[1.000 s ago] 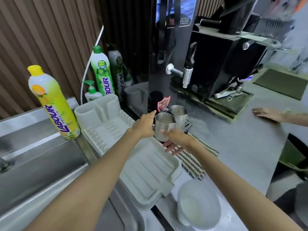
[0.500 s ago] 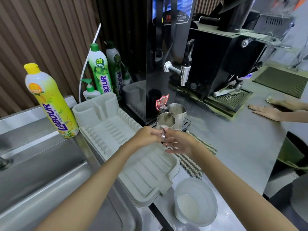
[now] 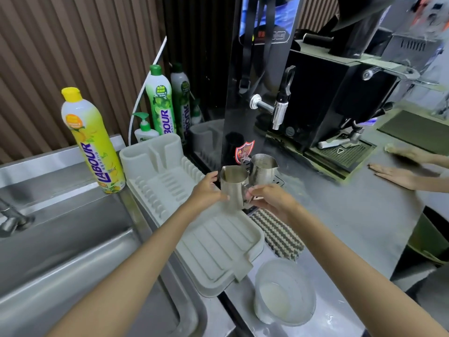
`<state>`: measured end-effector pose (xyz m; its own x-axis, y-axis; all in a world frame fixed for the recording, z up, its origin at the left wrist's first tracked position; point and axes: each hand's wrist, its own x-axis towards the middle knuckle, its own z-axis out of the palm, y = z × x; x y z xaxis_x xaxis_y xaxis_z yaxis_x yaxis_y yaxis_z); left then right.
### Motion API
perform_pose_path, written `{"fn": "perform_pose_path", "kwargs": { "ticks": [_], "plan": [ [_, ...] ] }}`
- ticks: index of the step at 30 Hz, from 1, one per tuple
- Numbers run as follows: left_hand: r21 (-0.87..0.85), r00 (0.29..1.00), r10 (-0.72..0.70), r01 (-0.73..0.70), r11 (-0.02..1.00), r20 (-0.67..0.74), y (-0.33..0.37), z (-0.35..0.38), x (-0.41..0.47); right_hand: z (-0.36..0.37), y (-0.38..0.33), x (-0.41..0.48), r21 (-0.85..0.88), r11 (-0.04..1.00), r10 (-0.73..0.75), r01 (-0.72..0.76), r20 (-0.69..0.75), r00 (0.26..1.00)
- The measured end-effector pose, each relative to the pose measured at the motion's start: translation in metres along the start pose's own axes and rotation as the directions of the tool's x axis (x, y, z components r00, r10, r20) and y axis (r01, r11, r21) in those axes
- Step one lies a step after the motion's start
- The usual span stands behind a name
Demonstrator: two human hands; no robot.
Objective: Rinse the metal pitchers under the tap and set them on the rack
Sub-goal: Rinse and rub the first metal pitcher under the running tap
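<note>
Two metal pitchers stand close together below the black hot-water dispenser. The nearer pitcher [image 3: 233, 184] is gripped on its left side by my left hand [image 3: 206, 190]. My right hand [image 3: 269, 199] is closed around that pitcher's handle on its right. The farther pitcher [image 3: 262, 168] stands on a small drip grille, untouched. The white plastic dish rack [image 3: 206, 242] lies just left of and below both hands, with nothing on it. A tap [image 3: 11, 217] shows at the far left edge over the steel sink [image 3: 68, 259].
Yellow [image 3: 93, 142] and green [image 3: 161, 100] detergent bottles and a soap pump [image 3: 144, 128] stand behind the rack. A translucent jug with milky liquid [image 3: 284, 291] and a zigzag cloth [image 3: 277, 235] lie on the counter. Another person's hands [image 3: 398, 176] rest by the coffee machine [image 3: 340, 105].
Both my hands have closed on the nearer pitcher and drawn it slightly toward the rack. The other person's second hand has come into view at the right.
</note>
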<state>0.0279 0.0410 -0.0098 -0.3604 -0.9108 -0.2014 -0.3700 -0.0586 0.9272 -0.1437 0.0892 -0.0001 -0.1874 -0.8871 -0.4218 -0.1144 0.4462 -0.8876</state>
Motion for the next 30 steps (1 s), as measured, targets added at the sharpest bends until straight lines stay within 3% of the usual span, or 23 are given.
{"fn": "perform_pose_path", "kwargs": {
  "ticks": [3,7,10,14,18,20,24,30],
  "plan": [
    [-0.118,1.000,0.007,-0.007,0.993,-0.002,-0.007,-0.019,-0.007,0.012,-0.020,-0.011,-0.019,0.998,-0.053,0.056,0.141,0.989],
    [-0.281,0.969,-0.022,-0.050,0.958,-0.245,-0.022,-0.054,-0.031,0.058,-0.052,-0.016,-0.027,0.998,-0.048,0.060,0.331,0.943],
    [-0.370,0.899,-0.082,-0.092,0.925,-0.431,-0.035,-0.091,-0.058,0.112,-0.071,-0.011,-0.111,0.984,-0.084,0.141,0.409,0.909],
    [-0.407,0.810,-0.132,-0.140,0.903,-0.572,-0.057,-0.147,-0.101,0.197,-0.083,-0.015,-0.141,0.963,-0.145,0.231,0.452,0.880],
    [-0.503,0.739,-0.212,-0.193,0.842,-0.639,-0.090,-0.200,-0.135,0.266,-0.080,-0.017,-0.079,0.974,-0.137,0.213,0.542,0.829],
    [-0.536,0.663,-0.284,-0.210,0.818,-0.692,-0.110,-0.223,-0.151,0.293,-0.078,-0.019,-0.057,0.984,-0.111,0.171,0.559,0.822],
    [-0.555,0.482,-0.431,-0.145,0.819,-0.763,-0.145,-0.258,-0.172,0.335,-0.072,-0.020,-0.012,0.995,-0.074,0.095,0.542,0.837],
    [-0.502,0.485,-0.494,0.126,0.856,-0.722,-0.184,-0.300,-0.162,0.360,-0.070,-0.001,0.037,0.989,-0.145,0.145,0.484,0.863]
  ]
}}
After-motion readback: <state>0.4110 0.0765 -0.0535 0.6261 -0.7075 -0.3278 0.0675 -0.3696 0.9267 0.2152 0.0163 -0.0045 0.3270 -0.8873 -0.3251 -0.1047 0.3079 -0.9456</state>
